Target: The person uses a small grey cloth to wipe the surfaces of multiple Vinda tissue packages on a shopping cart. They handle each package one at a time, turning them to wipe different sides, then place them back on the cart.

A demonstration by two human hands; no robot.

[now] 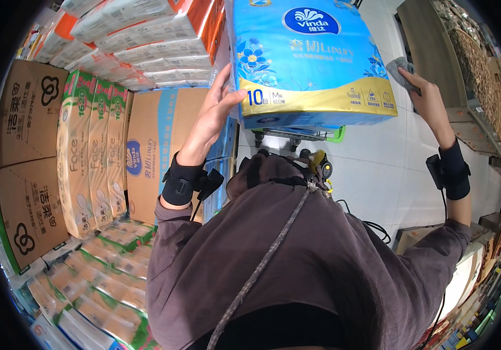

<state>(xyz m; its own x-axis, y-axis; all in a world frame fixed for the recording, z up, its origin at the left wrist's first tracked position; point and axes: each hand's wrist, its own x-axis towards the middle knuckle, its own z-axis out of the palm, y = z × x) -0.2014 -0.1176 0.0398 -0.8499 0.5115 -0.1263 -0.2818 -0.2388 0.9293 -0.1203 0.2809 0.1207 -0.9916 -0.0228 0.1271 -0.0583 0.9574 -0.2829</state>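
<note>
A large blue and gold Vinda tissue multipack (312, 65) is in front of me, at the top of the view. My left hand (215, 105) rests against its left side, with the thumb at the lower left corner; the other side of that grip is partly hidden. To the right of the pack, my right hand (423, 89) holds a grey cloth (401, 74), apart from the pack. Beneath the pack shows part of a cart with a green corner (338, 134).
Stacked white and orange tissue packs (158, 43) rise at upper left. Cardboard cartons (31, 118) and Face tissue packs (75, 166) stand on the left, above more wrapped packs (101, 271). Display shelving (430, 57) lines the right, beside the tiled floor (377, 175).
</note>
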